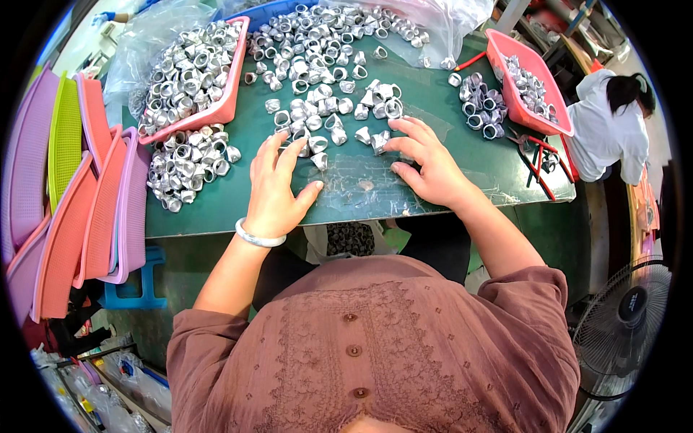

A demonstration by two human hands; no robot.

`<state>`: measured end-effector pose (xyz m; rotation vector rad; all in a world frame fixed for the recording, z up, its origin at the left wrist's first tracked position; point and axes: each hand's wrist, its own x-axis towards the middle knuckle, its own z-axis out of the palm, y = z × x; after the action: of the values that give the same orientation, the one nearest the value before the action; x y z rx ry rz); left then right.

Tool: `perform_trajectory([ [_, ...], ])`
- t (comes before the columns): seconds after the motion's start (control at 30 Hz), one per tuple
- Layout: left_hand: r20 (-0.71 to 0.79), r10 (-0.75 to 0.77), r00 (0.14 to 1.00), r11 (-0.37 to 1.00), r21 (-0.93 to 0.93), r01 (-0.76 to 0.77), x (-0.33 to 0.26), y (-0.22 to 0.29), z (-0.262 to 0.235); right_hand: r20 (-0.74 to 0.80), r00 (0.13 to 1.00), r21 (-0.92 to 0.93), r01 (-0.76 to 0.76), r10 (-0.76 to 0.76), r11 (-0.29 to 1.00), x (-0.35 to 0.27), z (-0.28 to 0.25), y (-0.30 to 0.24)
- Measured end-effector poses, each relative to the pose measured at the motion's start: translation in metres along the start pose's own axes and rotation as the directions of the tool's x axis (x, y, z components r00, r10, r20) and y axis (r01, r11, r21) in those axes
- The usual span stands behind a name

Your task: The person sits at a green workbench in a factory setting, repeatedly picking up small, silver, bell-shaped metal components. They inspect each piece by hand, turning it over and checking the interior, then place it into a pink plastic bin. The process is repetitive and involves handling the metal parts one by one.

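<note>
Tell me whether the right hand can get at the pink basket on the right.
Likely yes: mostly green tabletop shows between the right hand and the near end of the pink basket; loose metal pieces only crowd its left side.

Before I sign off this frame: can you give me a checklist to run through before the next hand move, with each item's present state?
1. Both hands in view: ok. The left hand and right hand are over the table.
2. Fingers spread: ok on both hands.
3. Right fingers touching the nearest metal pieces: cannot tell. They are very close.
4. All pieces inside bins: not ok. The left bin and right bin hold many, but others lie loose on the table.
5. Pliers apart from the hands: ok. They lie near the table's right edge.
6. Bracelet apart from the pieces: ok. It sits at the left wrist.
</note>
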<state>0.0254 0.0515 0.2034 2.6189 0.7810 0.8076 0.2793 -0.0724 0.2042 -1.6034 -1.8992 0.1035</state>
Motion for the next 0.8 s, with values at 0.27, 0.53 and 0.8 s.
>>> perform_trajectory([
  [0.27, -0.008, -0.041, 0.999, 0.999, -0.035, 0.041, -0.003, 0.021, 0.003, -0.138, 0.98, -0.031, -0.145, 0.14, 0.989, -0.003, -0.002, -0.011],
  [0.53, -0.097, 0.061, 0.993, 0.974, -0.211, -0.08, -0.005, 0.042, 0.015, -0.081, 0.98, -0.015, -0.186, 0.184, 0.982, -0.024, -0.011, -0.003],
  [0.8, 0.065, 0.243, 0.968, 0.97, 0.015, -0.244, 0.054, 0.063, 0.039, -0.096, 0.982, 0.066, -0.154, 0.16, 0.986, -0.023, -0.011, 0.004],
])
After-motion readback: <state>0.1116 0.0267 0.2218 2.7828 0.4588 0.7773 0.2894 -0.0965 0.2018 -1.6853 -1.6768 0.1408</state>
